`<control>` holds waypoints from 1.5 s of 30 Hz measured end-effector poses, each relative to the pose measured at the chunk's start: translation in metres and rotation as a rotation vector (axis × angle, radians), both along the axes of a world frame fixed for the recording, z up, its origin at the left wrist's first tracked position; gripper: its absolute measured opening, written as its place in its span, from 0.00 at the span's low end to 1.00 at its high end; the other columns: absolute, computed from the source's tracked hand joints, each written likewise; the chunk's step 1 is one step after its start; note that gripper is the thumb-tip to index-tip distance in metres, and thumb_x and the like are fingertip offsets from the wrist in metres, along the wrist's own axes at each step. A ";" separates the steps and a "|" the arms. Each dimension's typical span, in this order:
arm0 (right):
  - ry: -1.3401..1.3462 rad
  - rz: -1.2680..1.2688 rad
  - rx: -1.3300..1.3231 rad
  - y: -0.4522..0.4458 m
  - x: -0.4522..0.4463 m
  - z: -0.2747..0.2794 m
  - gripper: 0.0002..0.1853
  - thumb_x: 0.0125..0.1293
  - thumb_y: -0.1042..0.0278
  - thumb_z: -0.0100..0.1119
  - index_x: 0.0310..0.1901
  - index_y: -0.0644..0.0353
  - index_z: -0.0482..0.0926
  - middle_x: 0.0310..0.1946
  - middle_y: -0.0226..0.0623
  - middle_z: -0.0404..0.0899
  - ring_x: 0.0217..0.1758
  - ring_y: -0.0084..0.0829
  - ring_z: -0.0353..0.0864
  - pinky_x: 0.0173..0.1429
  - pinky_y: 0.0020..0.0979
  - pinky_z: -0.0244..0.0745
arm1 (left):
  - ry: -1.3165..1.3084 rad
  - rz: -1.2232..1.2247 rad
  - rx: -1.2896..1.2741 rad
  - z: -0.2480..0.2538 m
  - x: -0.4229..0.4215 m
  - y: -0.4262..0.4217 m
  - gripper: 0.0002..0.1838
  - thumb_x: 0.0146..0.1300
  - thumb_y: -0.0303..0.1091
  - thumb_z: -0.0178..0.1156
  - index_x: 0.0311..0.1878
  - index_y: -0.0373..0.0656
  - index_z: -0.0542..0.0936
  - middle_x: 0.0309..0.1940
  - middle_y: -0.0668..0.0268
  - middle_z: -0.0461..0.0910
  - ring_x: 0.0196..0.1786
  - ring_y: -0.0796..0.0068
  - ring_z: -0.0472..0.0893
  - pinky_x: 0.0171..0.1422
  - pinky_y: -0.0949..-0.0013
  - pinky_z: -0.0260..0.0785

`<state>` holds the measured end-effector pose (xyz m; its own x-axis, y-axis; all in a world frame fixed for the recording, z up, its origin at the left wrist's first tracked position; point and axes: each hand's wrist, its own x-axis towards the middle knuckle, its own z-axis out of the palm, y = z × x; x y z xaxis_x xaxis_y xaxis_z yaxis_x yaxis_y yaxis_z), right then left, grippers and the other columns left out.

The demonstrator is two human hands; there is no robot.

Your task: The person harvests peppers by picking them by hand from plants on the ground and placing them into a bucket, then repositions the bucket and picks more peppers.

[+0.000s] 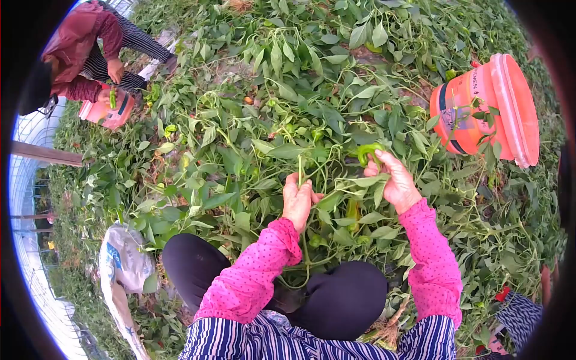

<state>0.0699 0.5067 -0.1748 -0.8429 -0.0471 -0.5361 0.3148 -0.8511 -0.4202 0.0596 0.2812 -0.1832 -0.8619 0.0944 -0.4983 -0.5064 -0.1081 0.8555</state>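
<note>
My right hand (397, 181) pinches a curved green pepper (368, 152) between thumb and fingers, among leaves right of centre. My left hand (296, 201) is closed around a green pepper plant stem (301, 170), left of the right hand and a little lower. Leafy branches lie between the two hands. Below them hangs a yellowish-green pepper (353, 215), partly covered by leaves. A rounder green pepper (317, 135) shows in the foliage above my left hand.
An orange-pink bucket (465, 114) lies tilted among the plants at right. A white plastic sack (129, 261) is beside my left knee. At upper left another person (84, 45) holds a green pepper over a pink bucket (114, 111). A wooden bar (48, 154) juts in from the left.
</note>
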 end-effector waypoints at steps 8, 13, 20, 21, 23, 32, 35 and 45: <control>-0.090 -0.204 -0.099 -0.006 0.012 -0.021 0.12 0.59 0.64 0.59 0.34 0.63 0.69 0.22 0.27 0.63 0.19 0.18 0.58 0.21 0.19 0.56 | 0.303 -0.004 -0.333 -0.053 0.023 0.000 0.16 0.65 0.28 0.49 0.56 0.39 0.66 0.26 0.72 0.68 0.21 0.85 0.65 0.24 0.76 0.62; 0.167 -0.169 -0.098 -0.026 0.011 0.020 0.14 0.60 0.61 0.59 0.33 0.63 0.69 0.18 0.26 0.62 0.16 0.18 0.56 0.20 0.20 0.54 | 0.362 0.055 -0.326 -0.053 0.014 -0.010 0.16 0.66 0.30 0.48 0.57 0.43 0.67 0.32 0.69 0.72 0.28 0.81 0.71 0.27 0.73 0.69; -0.052 -0.412 1.240 -0.028 -0.010 -0.014 0.14 0.59 0.64 0.61 0.39 0.66 0.71 0.27 0.35 0.75 0.20 0.23 0.70 0.24 0.26 0.65 | 0.511 0.034 -0.371 -0.006 0.033 0.006 0.17 0.63 0.25 0.49 0.55 0.33 0.69 0.39 0.51 0.79 0.39 0.62 0.78 0.49 0.65 0.69; -0.048 -0.413 1.248 -0.025 -0.010 -0.016 0.14 0.59 0.64 0.61 0.39 0.66 0.71 0.27 0.35 0.75 0.20 0.23 0.70 0.24 0.26 0.65 | 0.538 0.035 -0.397 -0.003 0.032 0.006 0.17 0.63 0.25 0.48 0.55 0.34 0.69 0.38 0.51 0.79 0.39 0.61 0.78 0.49 0.65 0.69; -0.301 -0.602 0.551 -0.022 -0.009 -0.015 0.12 0.60 0.65 0.60 0.39 0.63 0.71 0.23 0.29 0.72 0.18 0.22 0.66 0.22 0.23 0.62 | 0.604 0.058 -0.390 -0.011 0.031 -0.002 0.15 0.63 0.26 0.49 0.53 0.34 0.70 0.34 0.57 0.78 0.34 0.68 0.76 0.43 0.68 0.69; 0.133 -0.610 1.076 0.031 0.025 0.145 0.11 0.63 0.59 0.56 0.36 0.58 0.71 0.19 0.24 0.70 0.15 0.18 0.63 0.20 0.19 0.53 | 0.302 0.196 -0.185 -0.056 -0.012 -0.037 0.13 0.62 0.23 0.49 0.50 0.33 0.72 0.32 0.66 0.75 0.31 0.79 0.71 0.37 0.74 0.66; 0.146 -0.886 1.662 0.086 0.025 0.199 0.15 0.62 0.55 0.54 0.34 0.60 0.72 0.18 0.31 0.76 0.19 0.17 0.68 0.23 0.20 0.58 | 0.266 0.158 -0.213 -0.050 -0.017 -0.043 0.14 0.62 0.24 0.49 0.51 0.33 0.72 0.33 0.66 0.76 0.33 0.79 0.71 0.39 0.74 0.67; 0.310 -0.129 1.607 0.097 -0.043 0.128 0.17 0.57 0.61 0.58 0.43 0.66 0.77 0.32 0.38 0.81 0.36 0.24 0.81 0.37 0.25 0.73 | 0.286 0.013 -0.340 -0.022 0.025 -0.029 0.15 0.64 0.25 0.48 0.54 0.33 0.70 0.33 0.66 0.75 0.31 0.78 0.71 0.38 0.74 0.67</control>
